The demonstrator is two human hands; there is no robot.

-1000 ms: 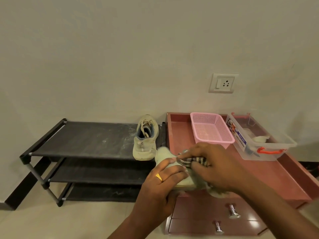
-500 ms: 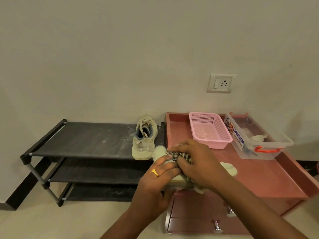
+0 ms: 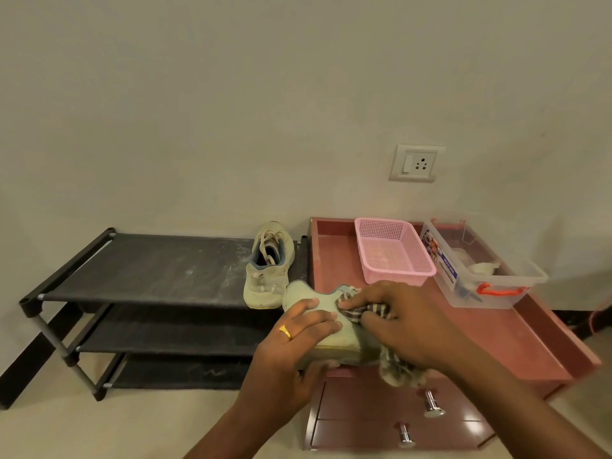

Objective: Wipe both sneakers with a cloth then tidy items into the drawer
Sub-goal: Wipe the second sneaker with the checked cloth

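The left hand point(image 3: 298, 332) clamps the held sneaker point(image 3: 318, 303), fingers over the upper and thumb under the sole. The right hand point(image 3: 400, 323) bunches the striped cloth point(image 3: 374, 309) against it. Just left of the grip, the second sneaker point(image 3: 270, 266) waits on the shoe rack point(image 3: 149, 266); the drawer point(image 3: 381, 402) below is closed. The shoe seems to overhang the front edge, so a hard rub could twist it loose. The right hand hides the toe.
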